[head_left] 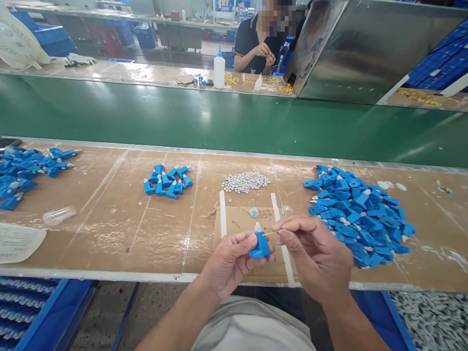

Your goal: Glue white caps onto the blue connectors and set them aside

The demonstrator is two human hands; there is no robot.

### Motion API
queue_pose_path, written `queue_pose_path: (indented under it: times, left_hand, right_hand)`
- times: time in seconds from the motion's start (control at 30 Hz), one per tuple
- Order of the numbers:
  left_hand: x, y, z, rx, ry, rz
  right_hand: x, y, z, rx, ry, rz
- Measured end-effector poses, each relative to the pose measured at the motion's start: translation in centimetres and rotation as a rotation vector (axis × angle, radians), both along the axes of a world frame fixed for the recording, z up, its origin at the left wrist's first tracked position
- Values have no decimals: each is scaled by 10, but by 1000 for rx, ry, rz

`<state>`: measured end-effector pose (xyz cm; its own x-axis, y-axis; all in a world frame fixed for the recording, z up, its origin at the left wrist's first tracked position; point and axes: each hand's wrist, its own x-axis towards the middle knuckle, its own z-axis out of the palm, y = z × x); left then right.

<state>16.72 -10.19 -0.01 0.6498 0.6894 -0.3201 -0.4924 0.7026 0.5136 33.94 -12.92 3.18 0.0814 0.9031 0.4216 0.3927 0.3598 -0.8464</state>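
Observation:
My left hand [236, 253] grips a blue plastic part [259, 247] with a whitish tip pointing up. Pinched in my right hand [316, 253] is a thin wooden stick [271, 233], its end at the blue part's upper side. Just beyond my hands a small round dish [253, 212] with pale blue contents sits on a cardboard sheet [234, 219]. Behind it lies a heap of small grey pieces [245, 182]. A large pile of blue parts [360, 214] is to the right of my right hand, and a smaller group of them [168, 181] lies to the left.
More blue parts [22, 170] lie at the far left, near a clear plastic tube [59, 215] and a paper sheet [20, 243]. A green conveyor belt [153, 114] runs behind the table. Across it, a person [261, 44] works beside a white bottle [219, 70] and a metal housing [365, 48].

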Motion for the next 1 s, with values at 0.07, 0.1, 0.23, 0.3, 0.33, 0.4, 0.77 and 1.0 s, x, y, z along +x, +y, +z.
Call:
queue_pose_path:
  times: [0.07, 0.1, 0.23, 0.3, 0.33, 0.4, 0.77, 1.0]
  left_hand:
    - [0, 0, 0, -4, -1, -2]
    - [0, 1, -1, -3, -1, -4]
    - [0, 1, -3, 4, 3, -6]
    - [1, 1, -4, 5, 4, -7]
    - [1, 1, -5, 8, 3, -8]
    - [2, 1, -6, 15, 0, -11]
    - [-2, 0, -16, -9, -6, 21]
    - [-30, 6, -30, -121, -9, 180]
  right_hand:
    - [0, 0, -2, -9, 7, -4]
    - [0, 0, -4, -14, 8, -4]
    - [1, -1, -6, -22, -29, 8]
    - [2, 0, -6, -4, -65, 23]
    - [2, 0, -7, 17, -86, 27]
    - [3, 1, -8, 66, -127, 32]
    - [7, -1, -11, 22, -42, 29]
    - [17, -4, -37, -200, -124, -30]
